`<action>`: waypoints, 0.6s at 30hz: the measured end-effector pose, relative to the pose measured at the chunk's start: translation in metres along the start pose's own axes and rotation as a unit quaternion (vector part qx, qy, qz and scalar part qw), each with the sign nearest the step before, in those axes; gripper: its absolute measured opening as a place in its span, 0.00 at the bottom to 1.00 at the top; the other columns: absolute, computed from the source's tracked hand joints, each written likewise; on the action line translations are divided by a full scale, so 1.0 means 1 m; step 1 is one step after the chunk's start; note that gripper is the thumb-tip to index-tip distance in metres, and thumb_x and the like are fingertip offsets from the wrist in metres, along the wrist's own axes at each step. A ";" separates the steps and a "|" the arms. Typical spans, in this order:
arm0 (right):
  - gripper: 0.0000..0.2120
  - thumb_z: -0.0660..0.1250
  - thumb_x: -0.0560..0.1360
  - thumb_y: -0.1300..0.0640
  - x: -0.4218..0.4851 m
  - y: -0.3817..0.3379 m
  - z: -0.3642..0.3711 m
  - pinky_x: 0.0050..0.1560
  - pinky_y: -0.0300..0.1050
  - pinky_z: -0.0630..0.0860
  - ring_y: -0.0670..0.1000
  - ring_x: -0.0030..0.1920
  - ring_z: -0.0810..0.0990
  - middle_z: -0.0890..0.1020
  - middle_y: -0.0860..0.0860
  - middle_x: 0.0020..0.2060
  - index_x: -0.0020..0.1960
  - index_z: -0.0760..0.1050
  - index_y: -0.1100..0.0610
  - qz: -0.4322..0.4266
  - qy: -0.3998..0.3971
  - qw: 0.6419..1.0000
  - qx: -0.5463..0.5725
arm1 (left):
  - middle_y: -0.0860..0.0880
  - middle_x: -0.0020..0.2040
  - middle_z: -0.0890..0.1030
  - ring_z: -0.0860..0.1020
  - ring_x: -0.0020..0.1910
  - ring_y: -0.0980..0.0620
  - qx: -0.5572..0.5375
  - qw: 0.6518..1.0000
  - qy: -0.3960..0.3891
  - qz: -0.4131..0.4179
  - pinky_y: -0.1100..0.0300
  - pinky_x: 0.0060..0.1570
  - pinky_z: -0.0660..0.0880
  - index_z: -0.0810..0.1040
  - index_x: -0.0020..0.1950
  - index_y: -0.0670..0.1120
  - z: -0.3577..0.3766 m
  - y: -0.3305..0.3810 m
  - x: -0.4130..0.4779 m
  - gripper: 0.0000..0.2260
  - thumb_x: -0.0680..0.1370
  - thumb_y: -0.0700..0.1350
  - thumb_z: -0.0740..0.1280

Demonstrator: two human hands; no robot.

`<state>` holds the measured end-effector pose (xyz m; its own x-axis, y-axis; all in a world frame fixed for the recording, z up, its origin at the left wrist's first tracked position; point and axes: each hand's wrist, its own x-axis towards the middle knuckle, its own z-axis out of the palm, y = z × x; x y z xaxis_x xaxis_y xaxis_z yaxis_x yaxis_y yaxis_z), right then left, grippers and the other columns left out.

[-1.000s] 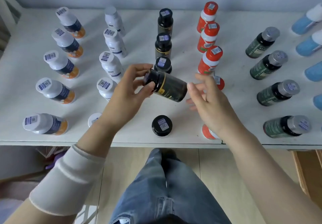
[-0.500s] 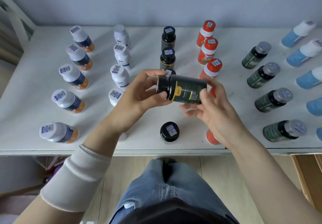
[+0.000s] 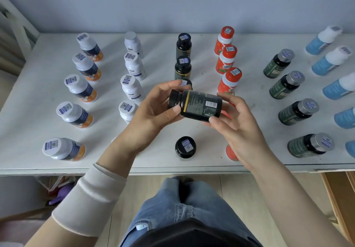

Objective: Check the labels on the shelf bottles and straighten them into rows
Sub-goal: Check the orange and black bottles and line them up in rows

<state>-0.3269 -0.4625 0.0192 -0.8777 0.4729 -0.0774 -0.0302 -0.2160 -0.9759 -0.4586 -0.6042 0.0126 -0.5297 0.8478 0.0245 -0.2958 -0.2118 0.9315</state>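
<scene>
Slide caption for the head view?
Left hand and right hand hold a black bottle sideways over the white shelf, label facing up.

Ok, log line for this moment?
step: label check | left hand: holds black bottle, cap end | right hand: holds base | pose: sideways above shelf

Bare lanes run front to back on the white shelf (image 3: 259,64) between its columns of bottles, widest between the red-capped bottles (image 3: 229,79) and the green bottles (image 3: 294,113). In the black column, open surface lies behind the front black bottle (image 3: 185,147), beneath the held bottle (image 3: 199,105) gripped by the left hand (image 3: 153,110) and right hand (image 3: 240,125). A wall (image 3: 172,3) closes off the far edge.
</scene>
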 end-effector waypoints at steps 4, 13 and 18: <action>0.23 0.75 0.57 0.47 0.000 -0.004 0.013 0.37 0.40 0.77 0.46 0.40 0.79 0.81 0.46 0.43 0.50 0.73 0.47 -0.098 0.098 0.972 -0.190 | 0.47 0.58 0.78 0.79 0.53 0.51 -0.117 0.986 0.038 -0.115 0.58 0.48 0.78 0.71 0.65 0.47 0.003 -0.006 0.003 0.16 0.77 0.41 0.61; 0.28 0.78 0.61 0.63 0.004 0.020 0.010 0.47 0.45 0.80 0.52 0.52 0.74 0.75 0.61 0.53 0.55 0.68 0.62 -0.251 0.062 0.848 -0.463 | 0.48 0.47 0.79 0.80 0.38 0.55 0.019 0.985 0.131 -0.109 0.61 0.37 0.78 0.73 0.53 0.48 0.004 -0.001 0.030 0.05 0.79 0.43 0.60; 0.26 0.77 0.64 0.61 0.007 0.009 -0.002 0.47 0.45 0.78 0.57 0.49 0.78 0.77 0.60 0.52 0.58 0.72 0.64 -0.147 0.022 0.848 -0.509 | 0.51 0.52 0.77 0.78 0.47 0.60 0.218 0.974 0.051 -0.039 0.62 0.48 0.78 0.73 0.54 0.53 -0.011 0.001 0.038 0.12 0.74 0.41 0.69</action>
<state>-0.3329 -0.4597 0.0093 -0.8839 0.4156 0.2144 0.2035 0.7547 -0.6238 -0.4876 -0.5775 0.0102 -0.6022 0.7954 -0.0686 0.0157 0.0977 0.9951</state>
